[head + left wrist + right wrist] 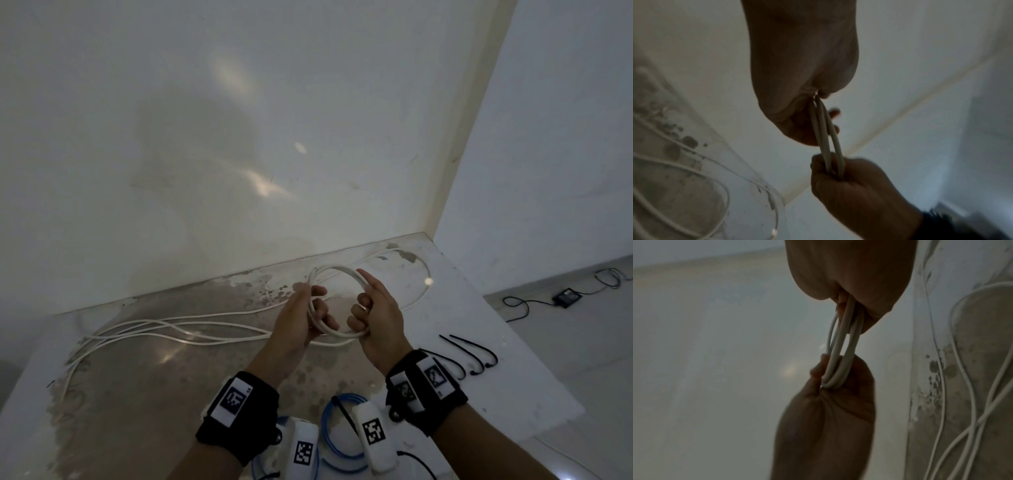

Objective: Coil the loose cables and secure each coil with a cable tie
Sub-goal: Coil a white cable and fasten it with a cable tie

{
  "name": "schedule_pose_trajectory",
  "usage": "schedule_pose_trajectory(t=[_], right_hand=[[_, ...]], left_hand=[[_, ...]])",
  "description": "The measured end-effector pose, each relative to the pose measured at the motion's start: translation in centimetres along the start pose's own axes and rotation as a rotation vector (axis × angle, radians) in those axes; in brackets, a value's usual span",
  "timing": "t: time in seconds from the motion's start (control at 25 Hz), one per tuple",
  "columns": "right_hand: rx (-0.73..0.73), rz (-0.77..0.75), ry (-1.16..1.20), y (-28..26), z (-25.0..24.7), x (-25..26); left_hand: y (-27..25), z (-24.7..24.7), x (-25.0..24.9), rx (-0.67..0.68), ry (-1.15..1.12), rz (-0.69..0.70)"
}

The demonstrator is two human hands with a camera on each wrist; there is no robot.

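A white cable coil point(337, 271) of a few loops is held up over the table between both hands. My left hand point(308, 308) grips the coil's left side, fingers curled round the strands. My right hand point(368, 310) pinches the lower right side, its index finger lying straight along the loop. The rest of the white cable point(154, 330) trails loose over the table to the left. In the left wrist view the strands point(825, 134) run from my left hand point(803, 84) to my right hand point(849, 186). The right wrist view shows the same strands point(840, 345).
Three black cable ties point(462, 356) lie on the table point(496, 387) right of my right wrist. A blue cable coil point(337, 445) with a black tie sits at the front edge. A wall stands close behind. A black adapter point(567, 295) with cords lies on the floor at right.
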State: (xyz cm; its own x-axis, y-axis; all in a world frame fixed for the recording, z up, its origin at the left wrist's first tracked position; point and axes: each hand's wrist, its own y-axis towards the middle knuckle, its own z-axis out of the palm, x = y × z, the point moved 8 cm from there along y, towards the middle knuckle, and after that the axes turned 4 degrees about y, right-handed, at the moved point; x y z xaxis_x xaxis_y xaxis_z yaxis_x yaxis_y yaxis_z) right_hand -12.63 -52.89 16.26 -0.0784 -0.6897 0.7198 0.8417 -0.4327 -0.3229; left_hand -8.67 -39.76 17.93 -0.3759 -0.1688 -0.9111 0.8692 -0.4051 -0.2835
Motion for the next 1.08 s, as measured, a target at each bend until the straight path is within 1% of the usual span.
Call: schedule_pose_trajectory(t=[0.04, 0.12, 0.2, 0.24, 0.32, 0.4, 0.48, 0.56, 0.6, 0.68, 0.72, 0.76, 0.8, 0.84, 0.88, 0.92, 1.0, 1.08], right_hand=[[0.027, 0.004, -0.066, -0.1, 0.3, -0.2], [0.134, -0.023, -0.222, -0.6, 1.1, -0.8], [0.241, -0.084, -0.340, -1.2, 2.0, -0.9], [0.271, -0.099, -0.383, -1.5, 2.3, -0.9], [0.310, -0.075, -0.429, -1.7, 2.3, -0.6], [0.334, -0.004, -0.416, -1.6, 1.4, -0.4], [0.289, 0.033, -0.462, -0.8, -1.4, 0.1], [0.202, 0.021, -0.616, 0.8, -6.7, 1.0], [0.128, 0.004, -0.737, 1.8, -10.4, 1.6], [-0.104, -0.015, -1.025, 2.8, -19.5, 3.1], [-0.210, 0.007, -1.189, 2.8, -23.6, 3.4], [-0.265, 0.041, -1.362, 2.3, -27.1, 3.5], [-0.254, 0.089, -1.515, 1.8, -29.3, 2.9], [-0.218, 0.136, -1.604, 1.5, -31.2, 1.8], [-0.194, 0.159, -1.625, 1.2, -32.2, 0.9], [-0.199, 0.142, -1.634, 1.1, -32.6, 0.3], [-0.241, 0.056, -1.688, 1.4, -32.5, 0.3], [-0.244, 0.006, -1.743, 1.9, -32.0, 0.5]], left_hand=[[0.0, 0.3, -0.1, -0.005, 0.014, 0.009], [0.3, 0.3, -0.3, -0.040, 0.020, -0.001], [0.6, -0.5, -0.2, -0.105, -0.021, -0.030], [0.6, -1.0, 0.0, -0.146, -0.058, -0.045], [0.6, -1.9, 0.2, -0.216, -0.138, -0.070], [0.8, -2.6, 0.2, -0.256, -0.165, -0.071], [1.1, -3.3, 0.0, -0.271, -0.141, -0.040], [1.5, -4.3, -0.1, -0.283, -0.086, 0.007], [1.6, -5.0, -0.1, -0.289, -0.052, 0.027], [1.8, -5.7, 0.5, -0.280, -0.003, 0.041], [1.7, -6.2, 0.7, -0.276, 0.012, 0.040], [1.8, -6.2, 1.2, -0.267, 0.027, 0.031], [1.8, -6.4, 1.5, -0.265, 0.039, 0.021], [1.9, -6.3, 2.1, -0.262, 0.050, 0.006], [2.1, -6.0, 2.5, -0.257, 0.059, -0.010], [2.1, -5.8, 2.9, -0.249, 0.070, -0.021], [2.4, -5.2, 3.4, -0.226, 0.104, -0.033], [2.4, -4.8, 3.6, -0.213, 0.133, -0.034]])
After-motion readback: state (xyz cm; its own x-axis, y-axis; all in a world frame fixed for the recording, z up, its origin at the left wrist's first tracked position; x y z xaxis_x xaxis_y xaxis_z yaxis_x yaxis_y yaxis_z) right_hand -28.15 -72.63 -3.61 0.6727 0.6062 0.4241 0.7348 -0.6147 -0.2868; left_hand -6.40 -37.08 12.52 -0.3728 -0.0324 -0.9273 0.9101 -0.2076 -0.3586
